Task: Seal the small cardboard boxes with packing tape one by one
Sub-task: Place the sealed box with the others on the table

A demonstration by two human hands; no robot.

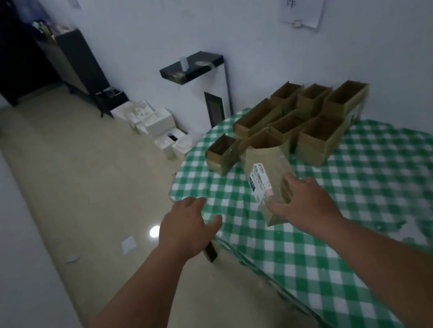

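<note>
Both arms outstretched; left hand (188,225) spread, right hand (300,201) curled in grip.

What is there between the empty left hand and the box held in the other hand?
Nothing but bare green-checked tablecloth at the table's edge, as the head view shows. The left hand hovers open beside the labelled box, which the right hand grips.

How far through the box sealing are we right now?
Hardly begun, by the look of it. Done: nothing visibly; the cluster of open boxes on the checked tablecloth shows open tops, with no tape seen on them. In hand: the right hand grips one labelled box above the table; the left hand is free, fingers spread. Left: all the open boxes, and no tape roll is in view.
</note>
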